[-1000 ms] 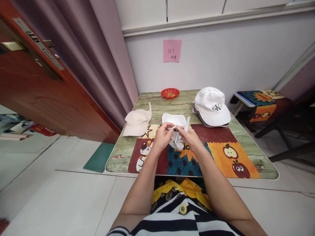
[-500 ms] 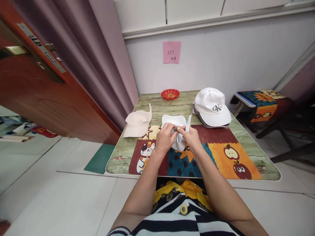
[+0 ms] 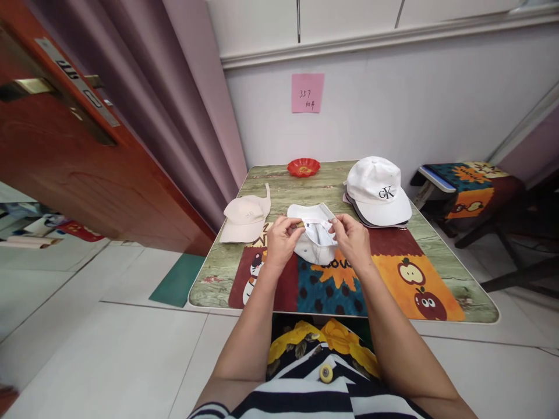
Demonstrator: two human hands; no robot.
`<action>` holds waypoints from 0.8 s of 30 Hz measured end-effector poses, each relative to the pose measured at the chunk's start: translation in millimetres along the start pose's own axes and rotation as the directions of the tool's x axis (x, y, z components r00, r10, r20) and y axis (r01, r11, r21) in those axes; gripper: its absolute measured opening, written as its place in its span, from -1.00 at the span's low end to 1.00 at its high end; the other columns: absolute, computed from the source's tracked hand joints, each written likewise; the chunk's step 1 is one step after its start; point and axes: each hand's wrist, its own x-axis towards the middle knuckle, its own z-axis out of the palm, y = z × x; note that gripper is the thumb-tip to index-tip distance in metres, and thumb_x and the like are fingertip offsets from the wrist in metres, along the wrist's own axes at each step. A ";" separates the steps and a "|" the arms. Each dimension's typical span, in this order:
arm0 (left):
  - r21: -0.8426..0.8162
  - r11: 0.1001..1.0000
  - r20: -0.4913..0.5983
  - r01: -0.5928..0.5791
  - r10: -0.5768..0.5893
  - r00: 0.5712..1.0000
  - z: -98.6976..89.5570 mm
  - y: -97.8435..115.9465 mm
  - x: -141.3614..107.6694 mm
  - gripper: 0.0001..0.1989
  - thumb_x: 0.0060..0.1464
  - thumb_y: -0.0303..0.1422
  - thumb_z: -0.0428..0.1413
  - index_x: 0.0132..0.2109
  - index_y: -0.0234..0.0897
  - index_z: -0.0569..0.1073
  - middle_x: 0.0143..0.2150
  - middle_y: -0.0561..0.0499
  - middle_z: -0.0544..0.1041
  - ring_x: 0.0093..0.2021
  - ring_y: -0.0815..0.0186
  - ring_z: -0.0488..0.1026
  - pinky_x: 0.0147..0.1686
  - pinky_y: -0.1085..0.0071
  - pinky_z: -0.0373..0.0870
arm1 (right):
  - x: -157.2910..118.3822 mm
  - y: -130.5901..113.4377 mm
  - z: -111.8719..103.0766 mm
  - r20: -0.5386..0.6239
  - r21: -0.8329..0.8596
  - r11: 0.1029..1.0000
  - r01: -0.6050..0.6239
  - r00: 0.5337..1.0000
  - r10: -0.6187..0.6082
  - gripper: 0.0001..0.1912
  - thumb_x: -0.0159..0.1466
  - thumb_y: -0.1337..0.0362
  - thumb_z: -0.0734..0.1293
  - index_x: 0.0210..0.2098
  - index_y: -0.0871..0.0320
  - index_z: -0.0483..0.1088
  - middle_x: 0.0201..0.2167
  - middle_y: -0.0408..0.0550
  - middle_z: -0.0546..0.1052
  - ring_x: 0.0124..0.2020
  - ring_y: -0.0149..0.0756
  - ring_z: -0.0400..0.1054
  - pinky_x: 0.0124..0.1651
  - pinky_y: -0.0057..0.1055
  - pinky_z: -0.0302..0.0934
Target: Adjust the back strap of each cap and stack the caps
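A white baseball cap [image 3: 315, 254] lies upturned on the patterned mat, its brim toward the wall and its inside showing. My left hand [image 3: 283, 237] pinches the left side of its back strap, where a small brass-coloured buckle shows at the fingertips. On the other side, my right hand [image 3: 351, 235] pinches the loose end of the strap, which slants up over the brim. The strap's two parts are apart. To the left a cream cap [image 3: 246, 216] rests with its strap end sticking up. On the right stands a stack of caps topped by a white cap with black letters [image 3: 375, 186].
A red scalloped dish [image 3: 303, 167] sits at the back of the wood-patterned table [image 3: 213, 285]. Above it a pink note [image 3: 308, 93] is stuck to the wall. A cloth-covered stool [image 3: 467, 186] stands at right, a wooden door [image 3: 87, 151] and curtain at left.
My hands have moved apart, each drawing a side of the strap outward. The cap's opening, bunched between my fingers before, is now spread and visible.
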 end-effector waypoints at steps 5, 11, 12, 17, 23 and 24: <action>-0.172 0.982 0.064 0.078 -0.067 0.996 -0.1 -5.1 -1.7 -0.82 0.04 -0.31 0.29 -0.17 -0.22 0.62 -0.24 -0.01 0.53 -0.35 0.36 0.45 -0.35 0.44 0.41 | -5.2 -14.1 -1.3 0.042 0.003 0.999 0.039 0.998 -0.039 -0.73 0.27 0.24 0.21 -0.18 0.05 0.53 -0.44 -0.09 0.61 -0.42 -0.20 0.45 -0.33 -0.38 0.16; -0.285 0.949 0.094 0.136 -0.114 0.989 1.7 -17.5 -4.5 -0.76 -0.01 -0.28 0.34 -0.15 -0.22 0.64 -0.26 -0.01 0.52 -0.31 0.35 0.46 -0.34 0.45 0.39 | -13.1 -21.0 7.8 0.099 -0.098 0.995 -0.012 0.995 0.022 -0.73 0.25 0.04 0.30 -0.27 0.00 0.59 -0.51 -0.13 0.58 -0.51 -0.24 0.34 -0.39 -0.38 0.08; -0.304 0.942 0.096 0.142 -0.118 0.988 2.5 -19.8 -5.2 -0.75 -0.01 -0.27 0.34 -0.15 -0.22 0.65 -0.27 0.00 0.52 -0.31 0.35 0.45 -0.34 0.45 0.38 | -13.3 -18.9 9.7 0.112 -0.076 0.997 -0.019 0.993 0.027 -0.71 0.24 -0.01 0.31 -0.28 0.00 0.59 -0.53 -0.13 0.57 -0.50 -0.24 0.35 -0.38 -0.38 0.09; -0.369 0.913 0.098 0.173 -0.147 0.984 6.1 -24.1 -7.6 -0.73 -0.05 -0.27 0.37 -0.16 -0.22 0.66 -0.29 0.01 0.52 -0.35 0.39 0.43 -0.35 0.47 0.38 | -9.7 -2.9 18.3 0.137 0.060 0.997 -0.056 0.989 0.047 -0.64 0.23 -0.06 0.31 -0.34 0.06 0.57 -0.51 -0.12 0.57 -0.44 -0.24 0.40 -0.32 -0.41 0.18; -0.388 0.904 0.116 0.180 -0.146 0.983 7.4 -19.8 -8.0 -0.73 -0.08 -0.26 0.39 -0.18 -0.22 0.66 -0.28 0.01 0.52 -0.35 0.38 0.45 -0.37 0.47 0.41 | -9.1 3.3 26.4 0.177 0.113 0.989 -0.096 0.981 0.076 -0.63 0.21 -0.06 0.30 -0.44 0.09 0.53 -0.55 -0.13 0.54 -0.45 -0.26 0.38 -0.31 -0.40 0.19; -0.385 0.905 0.119 0.178 -0.143 0.983 7.4 -19.7 -8.1 -0.73 -0.07 -0.26 0.39 -0.18 -0.22 0.66 -0.27 0.01 0.52 -0.35 0.38 0.46 -0.35 0.47 0.41 | -9.6 3.0 27.2 0.179 0.108 0.989 -0.101 0.981 0.081 -0.63 0.21 -0.06 0.30 -0.45 0.09 0.53 -0.55 -0.13 0.54 -0.46 -0.27 0.37 -0.32 -0.40 0.18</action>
